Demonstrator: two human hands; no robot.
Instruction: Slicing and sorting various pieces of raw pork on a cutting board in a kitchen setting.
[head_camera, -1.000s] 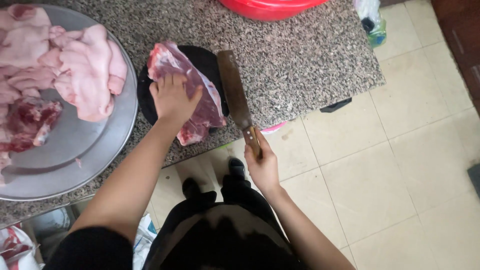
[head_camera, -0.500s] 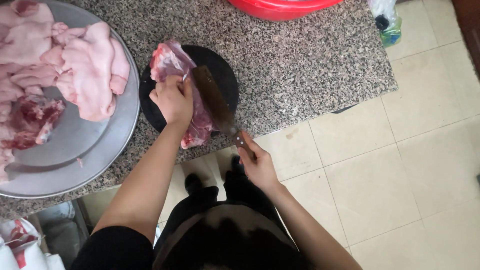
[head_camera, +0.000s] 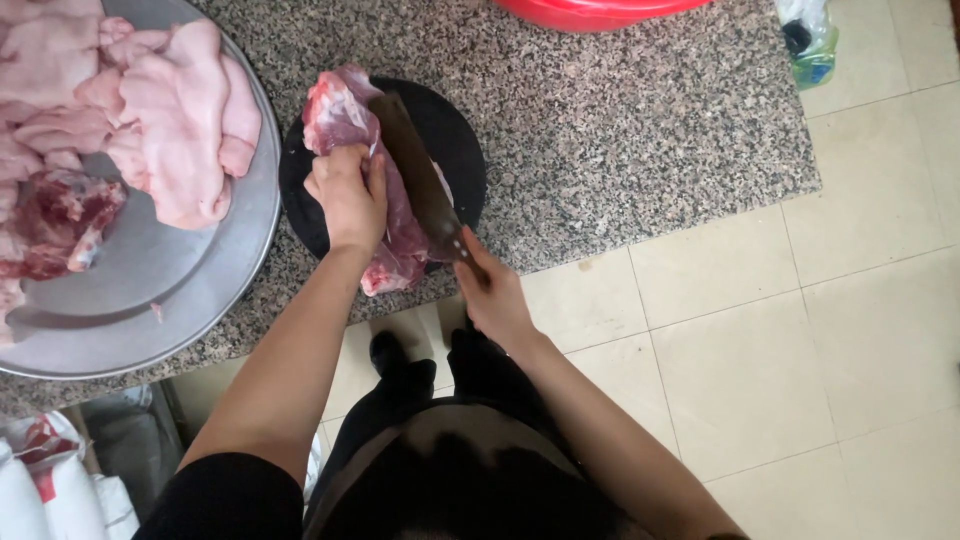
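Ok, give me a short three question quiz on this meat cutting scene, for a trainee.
1. True or false: the left hand presses down on the slab of red meat.
2. What does the right hand hold? A) a ladle B) a cleaver C) a plastic bag
3. Fill in: the meat lies on a round ____ cutting board on the speckled stone counter.

Key: 1 true. 2 B, gripped by its handle with the blade laid over the meat. 3 black. The big metal tray to the left holds pale pink cuts.
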